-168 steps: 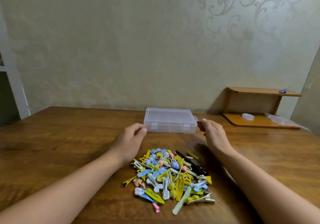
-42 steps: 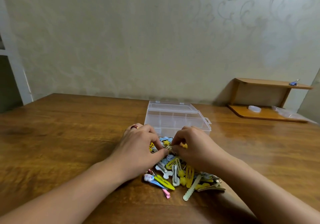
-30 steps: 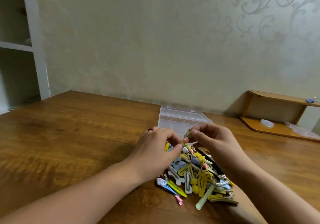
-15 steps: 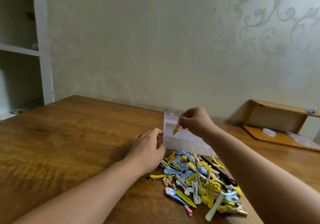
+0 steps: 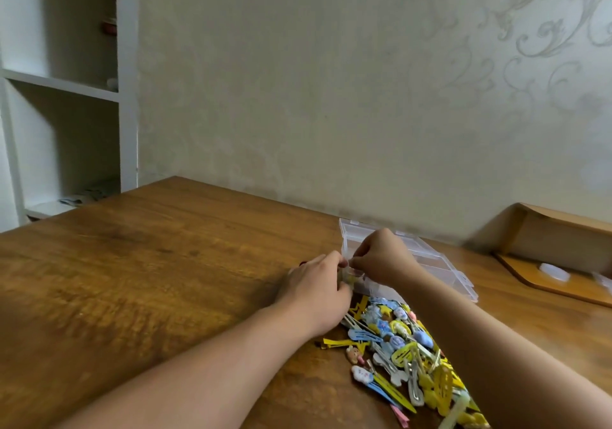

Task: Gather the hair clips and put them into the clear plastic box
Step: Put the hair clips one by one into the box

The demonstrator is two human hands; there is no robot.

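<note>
The clear plastic box point(image 5: 440, 264) lies open on the wooden table, its lid folded back toward the wall. My right hand point(image 5: 381, 258) is over the box's front left compartment, fingertips pinched on a small yellow hair clip point(image 5: 349, 275) low inside it. My left hand point(image 5: 318, 284) presses against the box's front left corner, fingers curled on its wall and touching my right fingertips. The pile of hair clips point(image 5: 404, 349), yellow, blue, white and pink, lies just in front of the box, partly under my right forearm.
A low wooden shelf point(image 5: 556, 229) stands at the back right with a small white object point(image 5: 553, 271) on its base. A white shelving unit point(image 5: 66, 87) stands at the far left. The wall runs right behind the box.
My right hand has lowered the yellow clip from above the box down into its front left compartment. My left hand has moved up to the box's corner. The view has swung left.
</note>
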